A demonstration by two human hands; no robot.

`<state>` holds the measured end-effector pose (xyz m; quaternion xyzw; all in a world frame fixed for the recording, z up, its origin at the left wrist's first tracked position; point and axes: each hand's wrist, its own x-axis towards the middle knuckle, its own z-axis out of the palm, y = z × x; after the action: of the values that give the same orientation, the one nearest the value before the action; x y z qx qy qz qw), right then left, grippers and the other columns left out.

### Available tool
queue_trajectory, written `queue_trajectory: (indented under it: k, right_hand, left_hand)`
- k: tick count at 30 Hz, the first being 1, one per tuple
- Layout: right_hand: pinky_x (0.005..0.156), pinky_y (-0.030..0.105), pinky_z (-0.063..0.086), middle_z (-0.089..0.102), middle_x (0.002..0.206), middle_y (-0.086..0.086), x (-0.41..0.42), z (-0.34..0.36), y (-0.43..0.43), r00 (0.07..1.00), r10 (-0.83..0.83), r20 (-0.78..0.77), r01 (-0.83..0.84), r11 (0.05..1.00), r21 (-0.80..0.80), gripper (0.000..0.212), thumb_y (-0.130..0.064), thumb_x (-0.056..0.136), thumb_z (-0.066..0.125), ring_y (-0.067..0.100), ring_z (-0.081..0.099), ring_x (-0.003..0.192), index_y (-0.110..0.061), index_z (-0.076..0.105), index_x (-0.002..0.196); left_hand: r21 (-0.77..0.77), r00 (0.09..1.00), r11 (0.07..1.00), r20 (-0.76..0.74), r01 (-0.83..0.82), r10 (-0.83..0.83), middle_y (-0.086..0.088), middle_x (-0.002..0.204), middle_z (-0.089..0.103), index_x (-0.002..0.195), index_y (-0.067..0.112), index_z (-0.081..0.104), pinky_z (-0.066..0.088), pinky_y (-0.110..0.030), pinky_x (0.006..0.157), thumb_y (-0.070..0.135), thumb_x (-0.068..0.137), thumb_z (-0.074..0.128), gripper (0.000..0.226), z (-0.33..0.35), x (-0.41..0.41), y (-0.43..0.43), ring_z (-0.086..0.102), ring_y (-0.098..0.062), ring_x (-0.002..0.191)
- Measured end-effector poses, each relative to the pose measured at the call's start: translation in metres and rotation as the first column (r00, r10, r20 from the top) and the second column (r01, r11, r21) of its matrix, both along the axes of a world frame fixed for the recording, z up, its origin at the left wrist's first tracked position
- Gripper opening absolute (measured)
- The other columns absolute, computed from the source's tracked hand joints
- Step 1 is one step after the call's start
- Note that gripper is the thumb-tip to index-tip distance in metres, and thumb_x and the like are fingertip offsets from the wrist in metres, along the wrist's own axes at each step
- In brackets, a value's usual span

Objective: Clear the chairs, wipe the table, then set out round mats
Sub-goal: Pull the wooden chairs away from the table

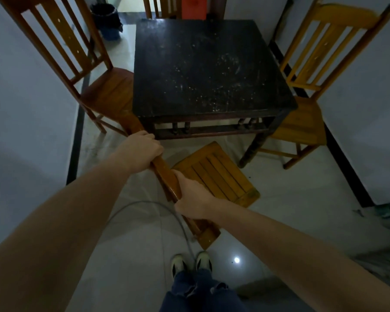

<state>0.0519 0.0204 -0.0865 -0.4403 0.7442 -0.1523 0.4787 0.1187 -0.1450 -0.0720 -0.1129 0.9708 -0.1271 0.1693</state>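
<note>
Low in the middle of the frame, the near chair [214,174] stands on the pale tiled floor [291,210], just in front of the worktop [189,52] and turned at an angle to it, its slatted seat pointing toward the worktop's near right leg. Both hands are on the chair's top rail. The left hand [142,147] grips the upper end of the rail, its fingers [154,145] curled over the wood and clamped on it. The right hand [194,199] grips the rail lower down, fingers wrapped round it in the same way.

The worktop is a dark, square wooden piece filling the upper middle of the frame, and its surface is speckled with pale flecks and smears. Three more chairs stand round it:
- the left chair [108,91], reddish brown, at the upper left, its seat edge touching or just beside the worktop's side
- the right chair [302,122], yellower, at the upper right, its seat partly under the worktop's corner
- the far chair [158,7], only its slatted back showing at the top edge

A blue bin [107,23] with a dark liner sits on the floor at the upper left, behind the left chair. A thin grey cable [144,206] loops down below the hands. At the bottom centre are dark trouser legs and pale shoes [204,260].
</note>
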Motion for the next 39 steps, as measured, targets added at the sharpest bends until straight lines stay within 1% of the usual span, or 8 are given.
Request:
queue_trajectory:
  k: [8, 12, 17, 20, 24, 27, 34, 39]
  right_hand:
    - [0.074, 0.027, 0.045, 0.054, 0.121, 0.005, -0.03, 0.001, 0.012, 0.998, 0.062, -0.027, -0.063, 0.998, -0.021, 0.089, -0.01, 0.081, 0.065, 0.019, 0.055, 0.099, -0.027, 0.013, 0.151]
    - [0.083, 0.035, 0.054, 0.056, 0.123, 0.005, -0.05, 0.001, 0.019, 0.989, 0.124, -0.086, -0.125, 0.992, -0.006, 0.088, -0.01, 0.079, 0.065, 0.023, 0.058, 0.104, -0.033, 0.016, 0.149]
    - [0.089, 0.034, 0.051, 0.054, 0.13, 0.002, -0.081, 0.006, 0.036, 0.966, 0.201, -0.163, -0.201, 0.98, 0.015, 0.082, -0.017, 0.084, 0.066, 0.021, 0.056, 0.11, -0.033, 0.018, 0.149]
    - [0.094, 0.035, 0.049, 0.054, 0.133, -0.001, -0.099, 0.003, 0.038, 0.938, 0.235, -0.257, -0.233, 0.972, 0.04, 0.083, -0.013, 0.082, 0.07, 0.021, 0.055, 0.115, -0.035, 0.023, 0.146]
    - [0.082, 0.042, 0.056, 0.062, 0.114, -0.008, -0.124, -0.001, 0.034, 0.898, 0.297, -0.324, -0.296, 0.954, 0.052, 0.063, -0.014, 0.08, 0.07, 0.017, 0.061, 0.098, -0.047, 0.039, 0.123]
    - [0.078, 0.042, 0.056, 0.062, 0.1, -0.009, -0.139, 0.005, 0.037, 0.874, 0.315, -0.371, -0.315, 0.947, 0.061, 0.049, -0.01, 0.084, 0.062, 0.015, 0.062, 0.089, -0.047, 0.043, 0.109]
    - [0.074, 0.032, 0.052, 0.06, 0.091, -0.007, -0.167, 0.018, 0.059, 0.807, 0.306, -0.505, -0.288, 0.951, 0.116, 0.023, -0.024, 0.091, 0.056, 0.013, 0.059, 0.082, -0.037, 0.047, 0.108]
    - [0.078, 0.035, 0.052, 0.06, 0.091, -0.004, -0.198, 0.025, 0.076, 0.662, 0.372, -0.651, -0.302, 0.927, 0.223, 0.015, -0.033, 0.092, 0.055, 0.016, 0.06, 0.084, -0.031, 0.048, 0.105]
  left_hand:
    - [0.027, 0.999, 1.0, 0.043, -0.013, 0.012, 0.007, 0.104, 0.061, 0.103, 0.028, 0.062, 0.04, -0.031, 0.094, 0.044, 0.084, 0.065, 0.025, 0.0, -0.014, 0.01, 0.053, -0.012, 0.1]
    - [0.04, 0.999, 0.999, 0.044, -0.018, 0.017, 0.006, 0.107, 0.061, 0.106, 0.028, 0.06, 0.039, -0.033, 0.095, 0.042, 0.086, 0.064, 0.025, 0.001, -0.02, 0.02, 0.053, -0.014, 0.103]
    - [0.097, 0.999, 0.995, 0.032, -0.016, 0.013, 0.003, 0.113, 0.058, 0.111, 0.026, 0.06, 0.039, -0.035, 0.097, 0.041, 0.088, 0.062, 0.028, -0.001, -0.031, 0.038, 0.053, -0.016, 0.11]
    - [0.141, 0.999, 0.989, 0.023, -0.035, 0.032, 0.003, 0.105, 0.056, 0.109, 0.024, 0.058, 0.042, -0.034, 0.089, 0.044, 0.089, 0.06, 0.029, -0.005, -0.036, 0.046, 0.055, -0.016, 0.102]
    - [0.206, 0.998, 0.977, -0.007, -0.061, 0.064, 0.005, 0.091, 0.048, 0.107, 0.023, 0.056, 0.046, -0.031, 0.076, 0.048, 0.088, 0.059, 0.032, -0.011, -0.043, 0.052, 0.052, -0.013, 0.086]
    - [0.258, 0.994, 0.964, -0.068, -0.065, 0.086, 0.007, 0.09, 0.045, 0.108, 0.024, 0.055, 0.042, -0.029, 0.071, 0.049, 0.087, 0.06, 0.033, -0.015, -0.051, 0.056, 0.054, -0.014, 0.088]
    - [0.48, 0.962, 0.874, -0.196, -0.074, 0.19, 0.011, 0.087, 0.054, 0.113, 0.028, 0.053, 0.041, -0.027, 0.068, 0.044, 0.087, 0.062, 0.032, -0.022, -0.073, 0.076, 0.059, -0.013, 0.085]
    - [0.508, 0.949, 0.857, -0.22, -0.087, 0.227, 0.004, 0.1, 0.063, 0.132, 0.025, 0.047, 0.044, -0.028, 0.079, 0.042, 0.09, 0.061, 0.048, -0.019, -0.087, 0.088, 0.061, -0.016, 0.093]
